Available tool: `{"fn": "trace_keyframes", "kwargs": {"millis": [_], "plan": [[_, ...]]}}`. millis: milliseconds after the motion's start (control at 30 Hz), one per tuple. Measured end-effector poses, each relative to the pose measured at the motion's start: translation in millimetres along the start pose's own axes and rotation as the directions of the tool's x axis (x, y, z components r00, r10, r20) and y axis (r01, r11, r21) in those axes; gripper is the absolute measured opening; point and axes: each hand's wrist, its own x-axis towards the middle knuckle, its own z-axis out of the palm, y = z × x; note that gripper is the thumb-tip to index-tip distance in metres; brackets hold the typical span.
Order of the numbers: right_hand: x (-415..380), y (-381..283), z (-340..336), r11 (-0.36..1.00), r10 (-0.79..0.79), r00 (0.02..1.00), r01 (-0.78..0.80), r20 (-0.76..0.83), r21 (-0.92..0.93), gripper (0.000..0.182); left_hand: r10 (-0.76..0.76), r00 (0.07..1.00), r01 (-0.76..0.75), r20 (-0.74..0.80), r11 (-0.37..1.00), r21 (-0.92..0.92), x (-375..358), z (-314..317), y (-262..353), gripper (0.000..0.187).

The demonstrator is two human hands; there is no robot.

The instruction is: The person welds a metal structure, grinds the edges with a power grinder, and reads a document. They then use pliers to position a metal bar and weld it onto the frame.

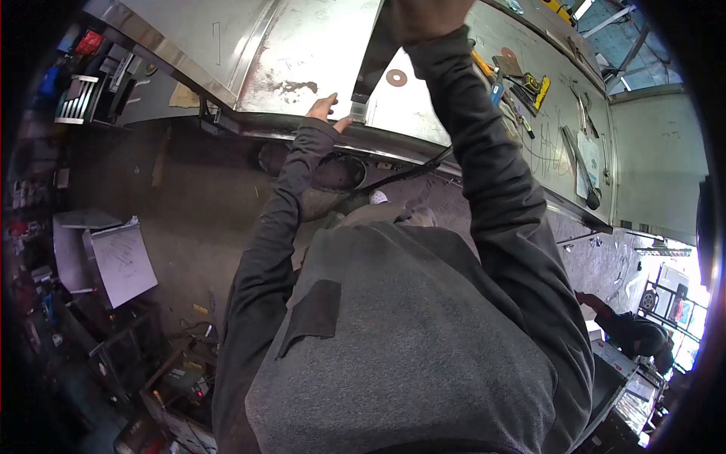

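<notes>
A dark metal strip [372,66] with a shiny lower end lies across the bright sheet-metal surface [302,45] at the top of the head view. My left hand [327,110] is beside that end, its thumb and fingers apart at the bench's front edge. Higher up, my right hand [432,18] reaches over the far part of the strip. The frame's upper edge cuts it off, and its fingers are hidden, so I cannot tell what it holds. A reddish-brown disc [396,77] with a centre hole lies just right of the strip.
On the bench's right side lie a yellow tape measure [542,92], a blue-handled tool [497,92] and a long dark tool [581,168]. A cable [412,174] hangs below the front edge. White panels [123,261] stand at left. Another person [634,333] works at lower right.
</notes>
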Motion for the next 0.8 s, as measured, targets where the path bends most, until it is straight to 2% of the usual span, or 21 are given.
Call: {"fn": "trace_keyframes", "kwargs": {"millis": [33, 100, 133, 167, 267, 367, 433, 467, 533, 567, 600, 633, 700, 733, 800], "plan": [[-5, 4, 4, 0.998, -0.049, 0.999, 0.048, -0.013, -0.028, 0.037, -0.059, 0.998, 0.059, 0.012, 0.998, 0.011, -1, 4, 4, 0.066], [-13, -2, 5, 0.985, 0.008, 0.999, -0.001, 0.042, -0.173, 0.038, -0.115, 0.993, 0.114, 0.026, 0.993, 0.028, 2, 16, 4, 0.067], [-16, 3, 7, 0.975, -0.106, 0.994, 0.109, 0.029, -0.193, 0.041, -0.086, 0.996, 0.088, -0.026, 0.994, 0.066, 3, 22, 4, 0.068], [-19, 5, 12, 0.987, -0.078, 0.997, 0.074, -0.021, -0.145, 0.045, -0.056, 0.996, 0.064, -0.075, 0.993, 0.103, 3, 28, 6, 0.069], [-30, 7, 9, 0.980, 0.048, 0.998, -0.039, 0.040, -0.193, 0.051, -0.130, 0.988, 0.139, -0.085, 0.984, 0.113, 4, 44, 12, 0.070], [-34, 11, 8, 0.982, 0.045, 0.999, -0.042, 0.009, -0.183, 0.052, -0.184, 0.979, 0.195, -0.087, 0.971, 0.141, 6, 52, 11, 0.073], [-35, 8, 5, 0.979, 0.070, 0.997, -0.065, 0.019, -0.192, 0.054, -0.182, 0.970, 0.207, -0.162, 0.966, 0.156, 4, 58, 10, 0.071], [-34, 6, 4, 0.981, 0.086, 0.996, -0.078, 0.038, -0.180, 0.052, -0.117, 0.971, 0.152, -0.208, 0.975, 0.163, 6, 57, 14, 0.063], [-33, 5, 3, 0.982, 0.108, 0.992, -0.095, 0.072, -0.165, 0.051, -0.166, 0.962, 0.214, -0.218, 0.953, 0.216, -1, 57, 24, 0.058], [-31, 5, 2, 0.996, 0.084, 0.991, -0.079, 0.105, -0.050, 0.048, -0.206, 0.951, 0.266, -0.231, 0.925, 0.272, -3, 56, 29, 0.053], [-27, 4, 3, 0.996, 0.054, 0.989, -0.064, 0.136, 0.068, 0.046, -0.180, 0.951, 0.251, -0.249, 0.923, 0.291, -4, 58, 27, 0.049], [-21, 7, 3, 0.995, 0.056, 0.988, -0.067, 0.147, 0.072, 0.046, -0.190, 0.948, 0.263, -0.256, 0.921, 0.287, -3, 59, 28, 0.049], [-5, 16, 4, 0.951, -0.011, 0.969, -0.066, 0.246, 0.301, 0.040, -0.150, 0.943, 0.245, -0.297, 0.917, 0.314, -1, 64, 26, 0.048], [7, 13, 1, 0.954, 0.043, 0.937, -0.142, 0.347, 0.265, 0.036, -0.158, 0.947, 0.246, -0.279, 0.915, 0.319, -1, 64, 25, 0.048], [20, 12, 8, 0.939, 0.054, 0.919, -0.180, 0.391, 0.293, 0.034, -0.189, 0.946, 0.274, -0.262, 0.899, 0.342, -2, 65, 27, 0.049]]}}
